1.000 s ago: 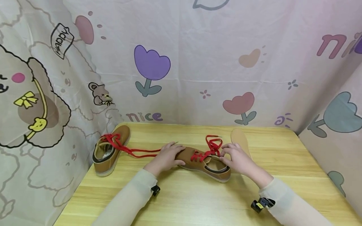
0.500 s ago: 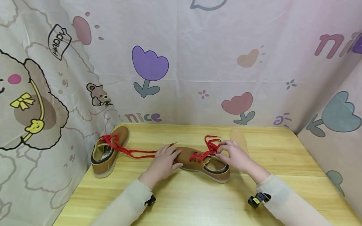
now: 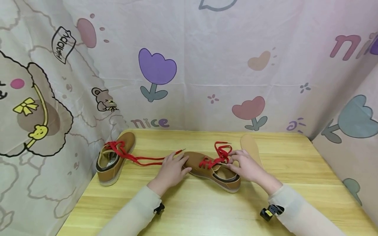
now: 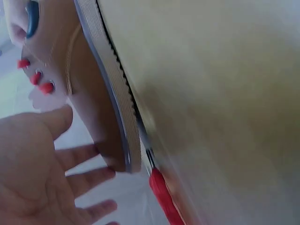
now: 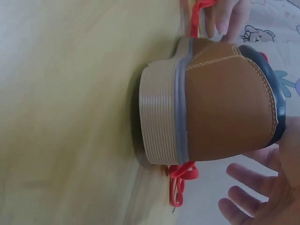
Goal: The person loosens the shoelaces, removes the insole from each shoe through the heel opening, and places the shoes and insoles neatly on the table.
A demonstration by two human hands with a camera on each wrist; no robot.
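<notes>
A brown lace-up shoe [image 3: 195, 160] with red laces [image 3: 218, 160] lies sole down in the middle of the wooden table, toe to the left. My left hand [image 3: 171, 171] is at the toe, its fingers [image 4: 91, 180] straight and spread around the toe tip; the thumb stands apart from the upper in the left wrist view. At the shoe's opening, my right hand [image 3: 245, 166] pinches the far collar edge between thumb and index finger, the other fingers [image 5: 248, 199] loose. The index fingertip is hidden behind the heel in the right wrist view.
Another brown shoe [image 3: 109, 172] stands at the table's left edge, its long red laces [image 3: 147, 160] running to my left hand. A tan insole [image 3: 250, 146] lies flat behind my right hand. Patterned cloth [image 3: 200, 59] hangs behind and beside the table.
My left hand has slid slightly left off the toe, exposing a lace tip. My right hand moved a little left along the collar, then slightly back. The shoe has barely shifted.
</notes>
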